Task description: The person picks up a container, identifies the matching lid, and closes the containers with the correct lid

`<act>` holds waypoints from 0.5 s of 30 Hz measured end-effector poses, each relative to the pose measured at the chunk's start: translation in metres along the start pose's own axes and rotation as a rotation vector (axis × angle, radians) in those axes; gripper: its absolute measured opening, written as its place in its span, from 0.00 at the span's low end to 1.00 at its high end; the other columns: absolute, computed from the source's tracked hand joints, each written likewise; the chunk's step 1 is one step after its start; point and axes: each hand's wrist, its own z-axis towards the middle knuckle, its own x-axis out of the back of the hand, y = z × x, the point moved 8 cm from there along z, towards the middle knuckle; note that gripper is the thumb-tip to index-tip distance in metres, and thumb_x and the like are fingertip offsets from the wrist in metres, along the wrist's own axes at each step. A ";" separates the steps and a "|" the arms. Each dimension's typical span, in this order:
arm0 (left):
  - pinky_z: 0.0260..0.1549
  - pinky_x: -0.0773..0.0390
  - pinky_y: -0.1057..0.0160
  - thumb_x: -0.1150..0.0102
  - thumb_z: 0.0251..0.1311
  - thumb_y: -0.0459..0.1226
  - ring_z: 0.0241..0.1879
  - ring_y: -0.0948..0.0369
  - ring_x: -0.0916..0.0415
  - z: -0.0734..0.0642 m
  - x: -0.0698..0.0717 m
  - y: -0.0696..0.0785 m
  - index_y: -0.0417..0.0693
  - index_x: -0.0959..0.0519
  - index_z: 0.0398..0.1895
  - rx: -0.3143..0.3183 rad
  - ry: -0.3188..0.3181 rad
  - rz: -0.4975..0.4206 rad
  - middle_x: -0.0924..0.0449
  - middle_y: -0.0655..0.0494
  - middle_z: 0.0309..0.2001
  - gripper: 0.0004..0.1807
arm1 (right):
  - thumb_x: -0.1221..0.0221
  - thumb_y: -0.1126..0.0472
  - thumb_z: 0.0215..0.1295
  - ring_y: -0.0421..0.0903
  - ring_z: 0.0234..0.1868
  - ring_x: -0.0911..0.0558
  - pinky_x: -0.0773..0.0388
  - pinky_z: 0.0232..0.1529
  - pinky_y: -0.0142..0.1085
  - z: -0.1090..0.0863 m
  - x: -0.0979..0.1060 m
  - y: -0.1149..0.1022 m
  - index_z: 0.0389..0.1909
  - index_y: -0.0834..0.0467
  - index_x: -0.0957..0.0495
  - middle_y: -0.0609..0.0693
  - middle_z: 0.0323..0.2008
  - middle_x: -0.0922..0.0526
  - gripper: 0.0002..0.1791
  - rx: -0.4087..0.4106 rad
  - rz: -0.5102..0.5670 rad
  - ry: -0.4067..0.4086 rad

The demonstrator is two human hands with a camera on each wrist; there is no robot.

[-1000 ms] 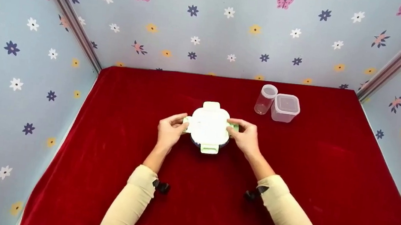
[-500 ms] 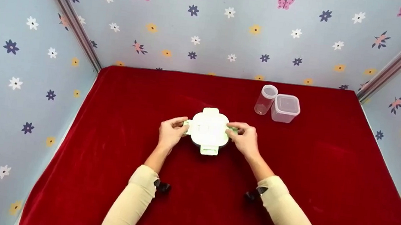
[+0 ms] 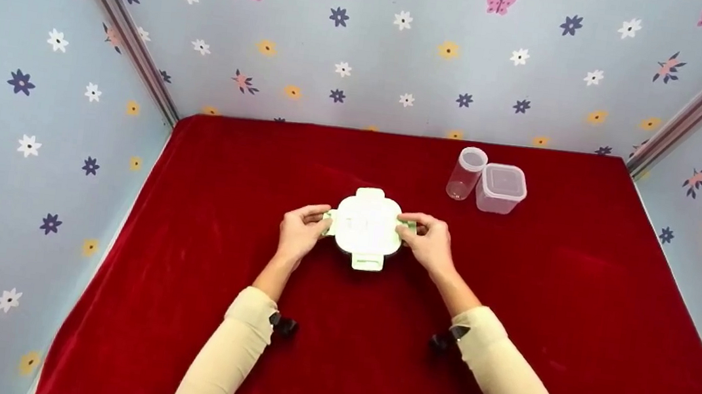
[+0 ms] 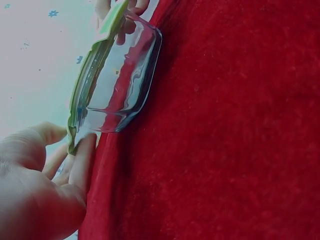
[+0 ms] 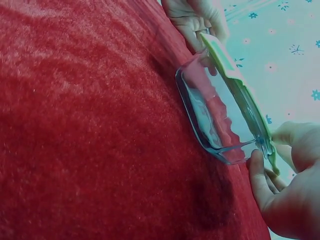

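Observation:
A glass food container point(image 4: 125, 75) with a pale green snap-on lid point(image 3: 367, 225) is in front of the person. The lid lies over the top of the glass and has a flap on each side; the near flap point(image 3: 367, 262) sticks outward. My left hand point(image 3: 300, 234) pinches the left flap, thumb on top and fingers below. At the right flap, my right hand point(image 3: 431, 244) pinches in the same way. Both wrist views show clear glass walls below the lid, with red cloth seen through them, and the base close over the cloth.
A tall clear plastic jar point(image 3: 464, 177) with a lid and a squarish clear plastic box point(image 3: 501, 191) stand side by side at the back right. Red velvet cloth point(image 3: 228, 170) covers the table. Flower-patterned walls point(image 3: 381, 48) rise at the back and both sides.
The lid's far edge has come nearer the person, and less dark glass shows below its near edge. Both hands have shifted slightly with it. The last half second shows almost no movement.

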 end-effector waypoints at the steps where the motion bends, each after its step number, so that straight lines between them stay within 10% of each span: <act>1: 0.46 0.08 0.67 0.26 0.69 0.33 0.46 0.58 0.07 0.000 0.001 0.003 0.39 0.09 0.62 -0.033 0.010 0.040 0.05 0.43 0.54 0.19 | 0.27 0.68 0.66 0.33 0.32 0.15 0.17 0.33 0.23 0.000 0.000 0.000 0.52 0.63 0.06 0.63 0.44 0.05 0.14 0.001 -0.008 0.002; 7: 0.72 0.14 0.46 0.28 0.70 0.33 0.69 0.46 0.12 -0.010 0.003 0.037 0.40 0.10 0.64 -0.191 0.030 0.176 0.07 0.42 0.62 0.20 | 0.26 0.65 0.68 0.41 0.48 0.07 0.18 0.44 0.22 0.003 0.007 -0.006 0.52 0.60 0.06 0.62 0.54 0.05 0.13 0.019 -0.062 0.027; 15: 0.76 0.19 0.43 0.25 0.67 0.31 0.72 0.43 0.16 -0.022 -0.016 0.067 0.39 0.11 0.64 -0.431 -0.067 0.334 0.10 0.41 0.66 0.22 | 0.26 0.64 0.69 0.60 0.60 0.07 0.14 0.67 0.49 0.005 0.014 -0.018 0.53 0.60 0.06 0.62 0.57 0.06 0.14 0.061 -0.132 0.075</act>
